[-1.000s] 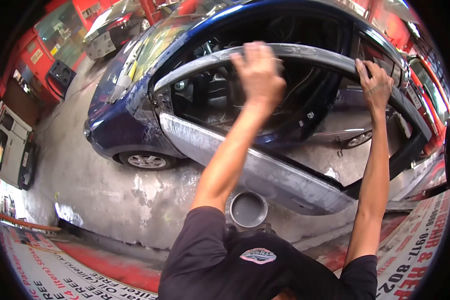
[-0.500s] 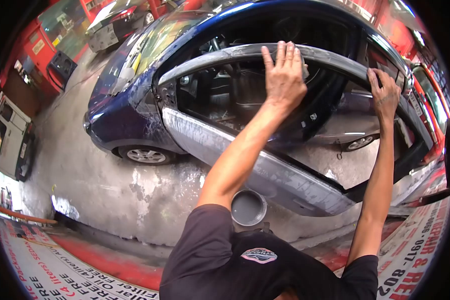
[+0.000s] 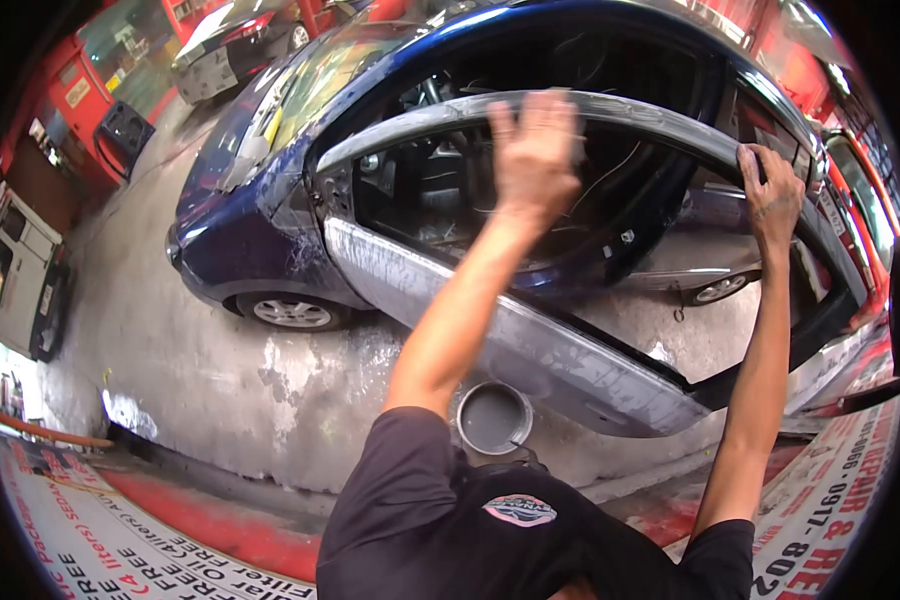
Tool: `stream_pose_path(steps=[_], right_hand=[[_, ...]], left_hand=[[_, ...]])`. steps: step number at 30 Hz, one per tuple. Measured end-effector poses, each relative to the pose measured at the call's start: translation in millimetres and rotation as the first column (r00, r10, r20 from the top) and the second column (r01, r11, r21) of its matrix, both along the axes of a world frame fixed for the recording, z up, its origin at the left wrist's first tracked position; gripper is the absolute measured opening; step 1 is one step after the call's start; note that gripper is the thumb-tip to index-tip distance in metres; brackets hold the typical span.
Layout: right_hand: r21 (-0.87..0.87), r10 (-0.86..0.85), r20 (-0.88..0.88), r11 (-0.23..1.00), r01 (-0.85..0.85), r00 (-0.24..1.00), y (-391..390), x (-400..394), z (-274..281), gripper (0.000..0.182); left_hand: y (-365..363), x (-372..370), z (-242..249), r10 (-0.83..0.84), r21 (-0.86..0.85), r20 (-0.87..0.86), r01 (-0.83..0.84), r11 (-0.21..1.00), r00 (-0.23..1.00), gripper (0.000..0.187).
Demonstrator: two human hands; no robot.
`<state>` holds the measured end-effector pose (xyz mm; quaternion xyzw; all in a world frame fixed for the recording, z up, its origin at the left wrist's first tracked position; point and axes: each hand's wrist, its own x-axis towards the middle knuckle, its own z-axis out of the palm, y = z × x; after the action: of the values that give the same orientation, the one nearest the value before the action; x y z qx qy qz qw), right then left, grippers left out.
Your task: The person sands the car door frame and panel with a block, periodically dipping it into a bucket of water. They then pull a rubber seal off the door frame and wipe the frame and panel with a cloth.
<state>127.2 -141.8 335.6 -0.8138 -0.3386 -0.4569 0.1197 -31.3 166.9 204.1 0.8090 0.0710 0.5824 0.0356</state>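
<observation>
A blue car [image 3: 230, 230] stands with its front door [image 3: 530, 345] swung open; the door is sanded down to dull grey. My left hand [image 3: 535, 150] is blurred and lies flat on the top of the door's window frame [image 3: 410, 122], fingers together over what looks like a small grey pad [image 3: 576, 146]. My right hand [image 3: 772, 192] grips the same frame further right, where it bends down at the rear corner. Both arms reach up from my black shirt [image 3: 490, 530].
A round tin of grey paste [image 3: 495, 418] sits just below the door's lower edge. Wet concrete floor [image 3: 220, 390] lies left of it. Printed banners [image 3: 120, 560] cover the near floor. Red cabinets [image 3: 80, 110] and a second car [image 3: 220, 45] stand behind.
My left hand has slid left along the top of the window frame, after moving right half a second earlier. My right hand keeps its grip at the rear corner.
</observation>
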Motion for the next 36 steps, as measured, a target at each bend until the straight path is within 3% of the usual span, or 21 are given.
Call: stream_pose_path(steps=[3,6,8,11,12,14,16,18,19,20,22,24,25,27,30,33,34,36], right_hand=[[0.014,-0.066,0.002,0.998,0.066,0.998,8,-8,2,0.041],[0.017,-0.102,0.000,0.995,0.102,0.995,10,-13,1,0.044],[0.038,-0.046,-0.003,0.998,0.046,0.999,8,-6,1,0.042],[0.014,0.021,0.009,1.000,-0.022,1.000,6,-4,4,0.040],[0.017,0.018,0.004,1.000,-0.018,1.000,2,-4,1,0.039],[0.025,-0.017,-0.008,1.000,0.018,1.000,8,-11,3,0.041],[-0.023,-0.158,-0.012,0.987,0.158,0.987,14,-19,5,0.042],[-0.022,-0.151,-0.019,0.988,0.150,0.988,12,-18,1,0.043],[0.012,-0.112,-0.005,0.994,0.112,0.994,10,-15,1,0.044],[0.039,-0.069,0.010,0.997,0.068,0.998,10,-11,2,0.045],[0.014,-0.041,-0.005,0.999,0.041,0.999,7,-4,4,0.043],[0.037,0.031,-0.007,0.999,-0.031,0.999,2,-2,0,0.041],[0.058,0.020,0.023,0.998,-0.021,1.000,3,4,-3,0.040],[0.019,-0.068,-0.013,0.997,0.068,0.998,7,-8,2,0.041],[-0.034,-0.156,-0.048,0.987,0.154,0.987,13,-14,1,0.042],[0.047,-0.071,-0.021,0.996,0.072,0.997,5,0,-1,0.041],[0.032,-0.062,-0.023,0.998,0.062,0.998,3,1,-3,0.041],[0.049,0.017,0.023,0.999,-0.018,1.000,1,5,-3,0.039]], left_hand=[[64,-19,-31,0.220,-0.166,-0.027,-0.221,0.961,0.975,0.046],[5,-3,12,0.205,-0.226,-0.034,-0.208,0.952,0.978,0.048],[-52,11,36,-0.060,-0.075,-0.071,0.055,0.996,0.996,0.052],[-31,20,21,-0.149,0.053,-0.005,0.149,0.987,0.989,0.064],[-9,8,14,-0.065,0.052,-0.034,0.067,0.996,0.997,0.064],[40,-15,-4,0.067,-0.116,-0.031,-0.070,0.991,0.997,0.059],[50,-10,-13,0.221,-0.074,-0.016,-0.222,0.972,0.975,0.054],[10,-4,18,0.118,-0.200,-0.067,-0.129,0.971,0.991,0.054],[-15,6,27,0.077,-0.050,-0.064,-0.080,0.996,0.995,0.053],[-41,19,31,-0.060,-0.010,-0.017,0.060,0.998,0.998,0.057],[-48,30,37,-0.102,-0.019,0.020,0.102,0.995,0.995,0.063],[-9,5,22,-0.084,0.036,-0.033,0.085,0.996,0.996,0.060],[17,-8,15,0.026,0.015,-0.064,-0.025,1.000,0.998,0.054],[71,-21,-12,0.155,-0.137,-0.077,-0.165,0.977,0.985,0.046],[48,-5,-1,0.213,-0.195,-0.072,-0.224,0.955,0.974,0.046],[-34,22,15,-0.045,-0.027,-0.032,0.044,0.999,0.998,0.062],[-38,29,17,-0.121,-0.077,0.043,0.124,0.989,0.992,0.068],[-2,-2,6,-0.134,0.006,-0.078,0.135,0.991,0.988,0.063]])
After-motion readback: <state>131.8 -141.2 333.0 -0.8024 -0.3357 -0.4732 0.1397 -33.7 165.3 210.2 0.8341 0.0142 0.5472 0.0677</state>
